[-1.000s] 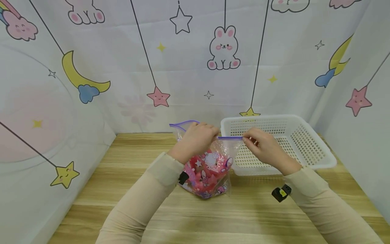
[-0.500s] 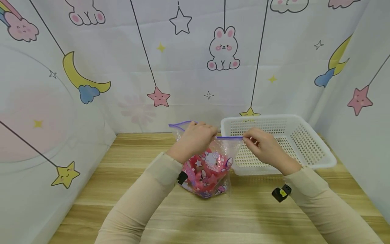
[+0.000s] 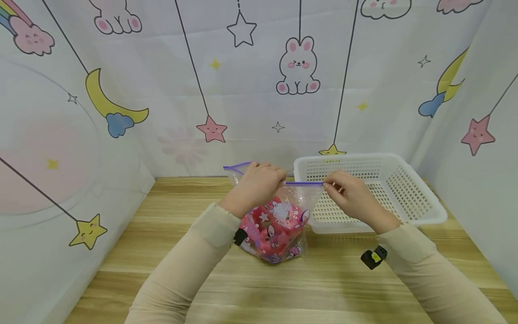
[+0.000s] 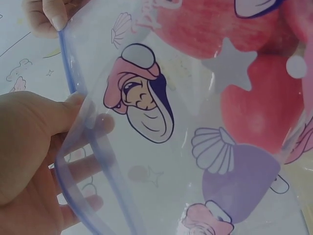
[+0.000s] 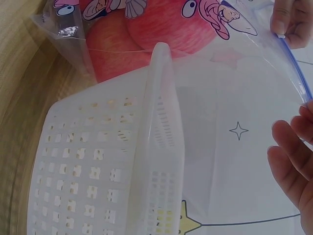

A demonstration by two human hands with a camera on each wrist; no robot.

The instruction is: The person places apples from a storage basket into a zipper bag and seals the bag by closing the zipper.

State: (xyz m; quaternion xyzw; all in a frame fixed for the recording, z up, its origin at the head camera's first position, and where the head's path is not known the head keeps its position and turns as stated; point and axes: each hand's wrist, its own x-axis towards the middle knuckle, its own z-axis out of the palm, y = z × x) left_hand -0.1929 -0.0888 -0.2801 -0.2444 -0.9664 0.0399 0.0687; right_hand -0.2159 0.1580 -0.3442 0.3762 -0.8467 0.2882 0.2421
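Note:
A clear zip bag (image 3: 279,229) printed with pink cartoon figures stands upright on the table, round red fruit that looks like apples (image 4: 266,103) inside. Along its purple zip (image 3: 305,183), my left hand (image 3: 256,186) pinches the strip, thumb on the near side and fingers behind the film in the left wrist view. My right hand (image 3: 354,198) pinches the strip's right end between thumb and fingers. Between the hands the strip runs straight as one line. Left of my left hand, its two edges stand apart. In the head view, my left hand hides part of the bag's top.
A white perforated plastic basket (image 3: 425,180) stands behind and right of the bag, partly under my right hand. The wooden table (image 3: 170,211) meets a cartoon-printed curtain (image 3: 251,103) at the back and sides.
My left hand has slid slightly left along the zip. The joined stretch between the hands is longer, and the parted stretch at left is shorter. My right hand stays in place.

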